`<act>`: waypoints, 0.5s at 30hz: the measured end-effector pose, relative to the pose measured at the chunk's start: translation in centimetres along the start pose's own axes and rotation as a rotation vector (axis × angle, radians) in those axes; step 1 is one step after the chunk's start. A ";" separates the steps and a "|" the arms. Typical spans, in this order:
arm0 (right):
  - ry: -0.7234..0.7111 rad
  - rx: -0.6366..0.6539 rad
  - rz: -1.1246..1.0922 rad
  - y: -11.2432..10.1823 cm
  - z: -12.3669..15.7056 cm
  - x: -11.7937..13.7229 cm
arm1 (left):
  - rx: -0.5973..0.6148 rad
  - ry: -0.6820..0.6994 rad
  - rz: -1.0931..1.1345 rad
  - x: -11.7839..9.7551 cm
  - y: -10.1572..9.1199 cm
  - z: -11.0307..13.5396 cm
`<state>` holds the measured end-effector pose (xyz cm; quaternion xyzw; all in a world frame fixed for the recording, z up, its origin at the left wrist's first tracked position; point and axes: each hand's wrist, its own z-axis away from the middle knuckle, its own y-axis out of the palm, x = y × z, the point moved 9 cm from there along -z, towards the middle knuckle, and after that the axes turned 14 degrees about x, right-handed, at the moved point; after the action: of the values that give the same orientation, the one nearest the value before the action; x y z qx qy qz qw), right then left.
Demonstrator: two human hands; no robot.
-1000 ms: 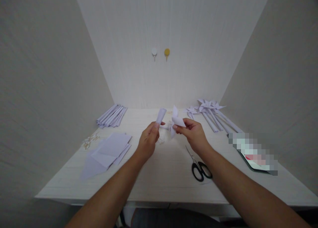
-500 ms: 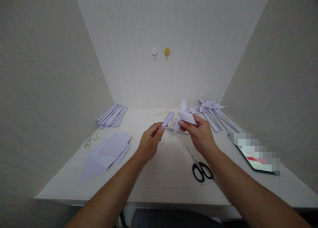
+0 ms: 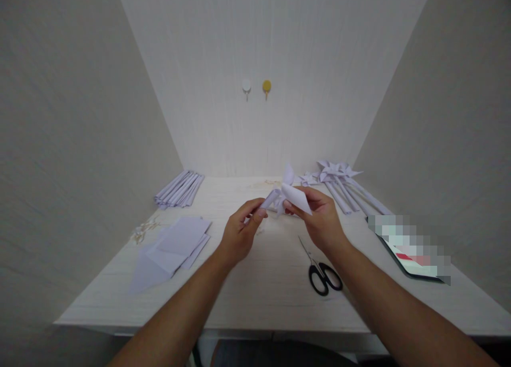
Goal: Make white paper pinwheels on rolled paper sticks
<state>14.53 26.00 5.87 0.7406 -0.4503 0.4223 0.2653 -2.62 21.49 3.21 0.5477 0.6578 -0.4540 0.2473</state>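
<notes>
Between thumb and fingers, my left hand (image 3: 242,231) grips a rolled paper stick (image 3: 270,198), its open end tilted up to the right. A folded white paper pinwheel (image 3: 297,197) is pinched in my right hand (image 3: 324,218), close beside the tip of the stick. Whether the two touch is hard to make out. Below my right hand, black-handled scissors (image 3: 324,277) lie on the white table (image 3: 255,298), blades pointing away.
Several paper sticks (image 3: 179,188) are bundled at the back left, with paper sheets (image 3: 181,244) and small pale strips (image 3: 144,230) nearer. Finished pinwheels (image 3: 337,171) on sticks lie back right, behind a phone or tablet (image 3: 407,250). Walls enclose the table on three sides.
The pinwheel has tilted and dropped slightly, coming nearer the stick's end. My left hand keeps its hold, with the stick a little lower.
</notes>
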 end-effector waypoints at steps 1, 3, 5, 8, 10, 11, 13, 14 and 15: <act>-0.020 0.009 0.012 0.1 0.0 0.3 | -0.004 0.009 -0.015 -0.1 0.0 0.0; -0.073 0.027 0.042 0.4 0.1 1.0 | -0.018 0.018 -0.040 -0.2 -0.2 0.1; -0.128 0.040 0.085 0.6 0.2 1.7 | -0.045 0.024 -0.060 0.0 -0.4 0.2; -0.171 0.061 0.156 0.9 0.3 2.4 | -0.078 0.042 -0.091 0.0 -0.7 0.3; -0.179 0.076 0.177 1.2 0.4 2.5 | -0.090 0.065 -0.118 -0.1 -0.8 0.4; -0.177 0.083 0.178 1.3 0.5 2.5 | -0.094 0.075 -0.131 -0.2 -0.8 0.4; -0.162 0.089 0.170 1.4 0.6 2.2 | -0.104 0.099 -0.149 -0.5 -1.0 0.4; -0.151 0.091 0.165 1.4 0.7 2.1 | -0.109 0.111 -0.154 -0.6 -1.0 0.4; -0.139 0.093 0.161 1.4 0.7 1.9 | -0.115 0.125 -0.156 -0.7 -1.1 0.4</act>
<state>13.98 23.97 7.13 0.7411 -0.5054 0.4102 0.1643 -3.50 20.81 3.95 0.5073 0.7374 -0.3982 0.2006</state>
